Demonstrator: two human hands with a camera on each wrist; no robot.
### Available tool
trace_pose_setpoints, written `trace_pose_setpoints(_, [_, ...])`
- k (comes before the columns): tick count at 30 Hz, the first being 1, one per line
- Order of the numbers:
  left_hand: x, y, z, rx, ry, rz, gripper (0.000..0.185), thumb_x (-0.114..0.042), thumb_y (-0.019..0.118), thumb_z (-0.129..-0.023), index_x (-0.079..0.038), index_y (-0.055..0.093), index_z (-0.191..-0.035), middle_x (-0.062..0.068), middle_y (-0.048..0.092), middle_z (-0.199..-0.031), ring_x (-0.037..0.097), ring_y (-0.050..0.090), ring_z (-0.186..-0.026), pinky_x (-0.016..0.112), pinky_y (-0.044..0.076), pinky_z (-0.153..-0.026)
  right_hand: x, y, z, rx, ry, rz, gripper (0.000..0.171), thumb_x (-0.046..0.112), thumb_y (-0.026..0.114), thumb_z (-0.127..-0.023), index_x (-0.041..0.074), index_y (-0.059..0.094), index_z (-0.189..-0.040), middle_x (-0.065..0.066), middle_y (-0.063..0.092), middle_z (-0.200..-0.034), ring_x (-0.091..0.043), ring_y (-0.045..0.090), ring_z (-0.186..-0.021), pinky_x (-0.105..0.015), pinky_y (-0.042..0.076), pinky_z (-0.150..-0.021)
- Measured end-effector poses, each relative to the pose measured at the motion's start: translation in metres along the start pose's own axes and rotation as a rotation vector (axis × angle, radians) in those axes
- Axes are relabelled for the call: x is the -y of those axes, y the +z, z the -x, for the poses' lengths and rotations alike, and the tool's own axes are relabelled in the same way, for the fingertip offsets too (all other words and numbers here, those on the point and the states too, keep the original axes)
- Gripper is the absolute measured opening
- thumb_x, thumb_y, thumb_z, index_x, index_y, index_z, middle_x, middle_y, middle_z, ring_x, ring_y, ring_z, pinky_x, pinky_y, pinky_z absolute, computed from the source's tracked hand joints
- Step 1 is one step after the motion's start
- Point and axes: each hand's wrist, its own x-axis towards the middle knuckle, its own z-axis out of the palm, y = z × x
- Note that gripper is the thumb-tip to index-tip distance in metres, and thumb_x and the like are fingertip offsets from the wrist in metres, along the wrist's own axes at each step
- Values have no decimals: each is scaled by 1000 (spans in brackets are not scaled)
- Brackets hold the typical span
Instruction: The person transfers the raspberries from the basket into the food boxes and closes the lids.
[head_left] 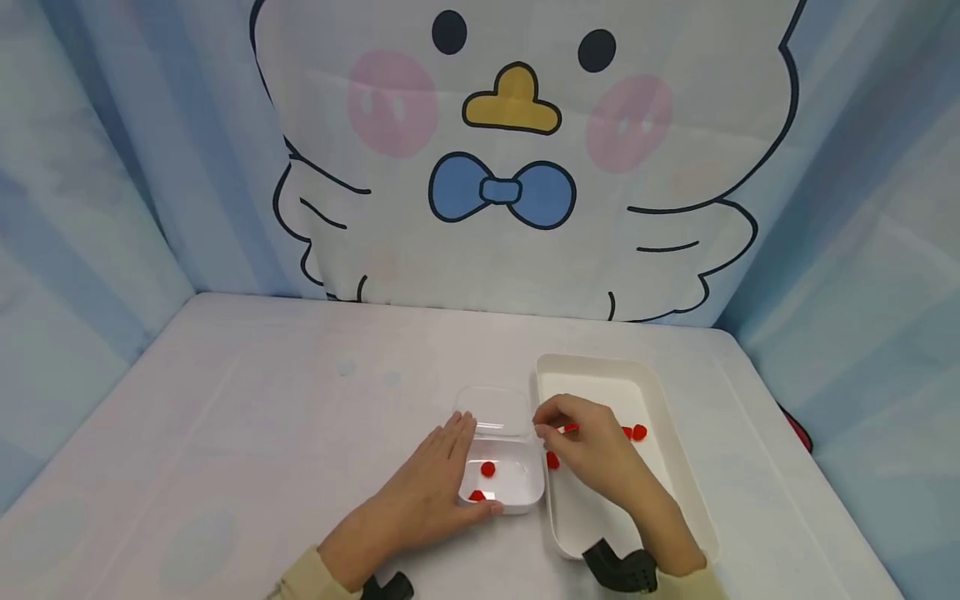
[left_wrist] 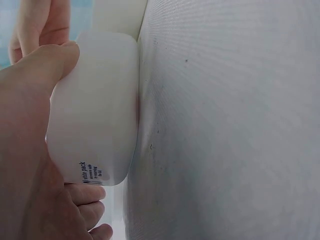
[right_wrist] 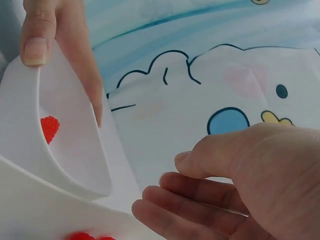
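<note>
The left hand (head_left: 426, 492) gripped a white, round-cornered box (left_wrist: 97, 105).
Only the left-wrist view showed us lettering (left_wrist: 91, 173); we couldn't tell if the right hand (head_left: 596, 443) held anything.

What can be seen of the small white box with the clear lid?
The small white box looks like smooth plastic, with rounded corners and dark lettering on its side. Its clear lid is open. It sits upright on the table beside the tray, with two red pieces inside. The left hand holds it.
</note>
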Motion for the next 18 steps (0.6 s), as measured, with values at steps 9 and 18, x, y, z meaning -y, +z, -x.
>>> trace_pose_setpoints(9, [-2, -1, 0, -16, -6, 1, 107, -70, 57, -86, 0, 18, -157, 13, 24, -164, 28, 18, -154, 47, 24, -124, -11, -16, -1, -72, 73, 91, 8, 9, 70, -90, 15, 68, -96, 3, 71, -91, -9, 64, -81, -26, 58, -80])
trace_pose_setpoints(18, [-3, 0, -2, 1, -23, 6, 108, -71, 58, -85, -2, 17, -157, 11, 23, -165, 27, 18, -154, 47, 23, -124, -21, -24, 0, -96, 130, 158, 10, 11, 68, -91, 13, 69, -101, 0, 71, -96, -13, 64, -88, -25, 57, -81])
